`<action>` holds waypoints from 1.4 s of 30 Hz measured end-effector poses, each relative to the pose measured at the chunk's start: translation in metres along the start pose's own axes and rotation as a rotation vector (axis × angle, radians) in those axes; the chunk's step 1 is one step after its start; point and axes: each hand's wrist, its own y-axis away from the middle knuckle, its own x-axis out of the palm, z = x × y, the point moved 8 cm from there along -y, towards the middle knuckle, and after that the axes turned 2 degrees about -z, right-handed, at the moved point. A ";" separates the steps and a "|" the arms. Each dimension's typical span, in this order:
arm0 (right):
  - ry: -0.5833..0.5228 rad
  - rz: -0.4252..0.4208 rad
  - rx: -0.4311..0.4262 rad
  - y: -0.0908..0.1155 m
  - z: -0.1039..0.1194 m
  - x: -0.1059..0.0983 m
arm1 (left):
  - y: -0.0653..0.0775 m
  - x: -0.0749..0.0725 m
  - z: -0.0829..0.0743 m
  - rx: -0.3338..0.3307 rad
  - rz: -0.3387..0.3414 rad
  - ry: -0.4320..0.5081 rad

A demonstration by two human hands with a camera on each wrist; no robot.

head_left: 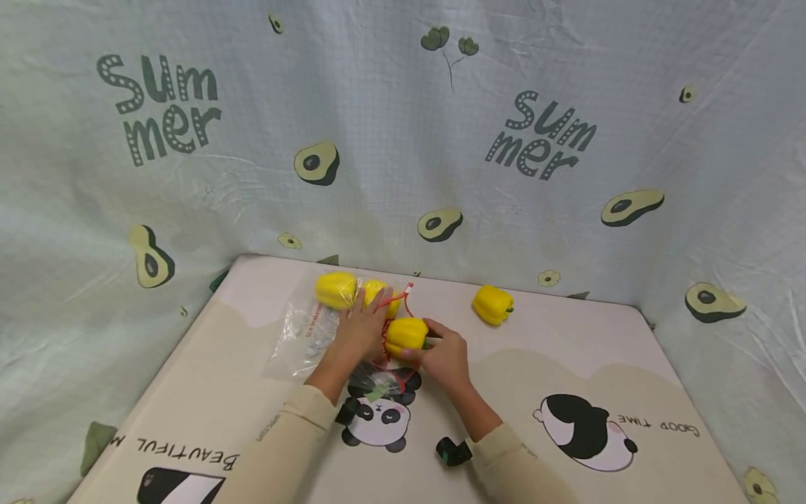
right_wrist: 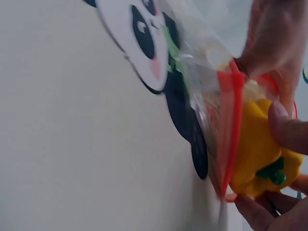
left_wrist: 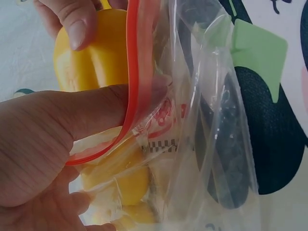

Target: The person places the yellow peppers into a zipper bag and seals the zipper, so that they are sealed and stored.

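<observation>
A clear zip bag (head_left: 291, 346) with a red rim lies on the table. One yellow bell pepper (head_left: 336, 289) and another yellow bell pepper (head_left: 374, 288) show through its plastic. My left hand (head_left: 360, 334) holds the bag's mouth apart, its thumb (left_wrist: 103, 107) inside the red rim (left_wrist: 133, 67) and its other fingers outside. My right hand (head_left: 448, 355) grips a third yellow bell pepper (right_wrist: 257, 144) at the bag's mouth, green stem facing the right palm. The pepper's leading end is partly hidden by the rim.
Another yellow bell pepper (head_left: 491, 305) lies on the table to the right of the bag, near the back edge. A curtain (head_left: 378, 126) printed with avocados hangs behind and beside the table. The tabletop (head_left: 535, 392) carries printed pandas and lettering.
</observation>
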 end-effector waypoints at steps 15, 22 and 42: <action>-0.013 0.168 -0.075 -0.004 0.005 0.020 | 0.003 -0.001 0.000 0.029 -0.002 -0.028; 0.025 0.221 -0.111 -0.008 0.005 0.024 | 0.002 -0.006 0.003 0.038 0.027 -0.014; 0.105 0.409 -0.167 -0.010 0.009 0.031 | -0.007 -0.024 0.006 0.005 0.202 0.052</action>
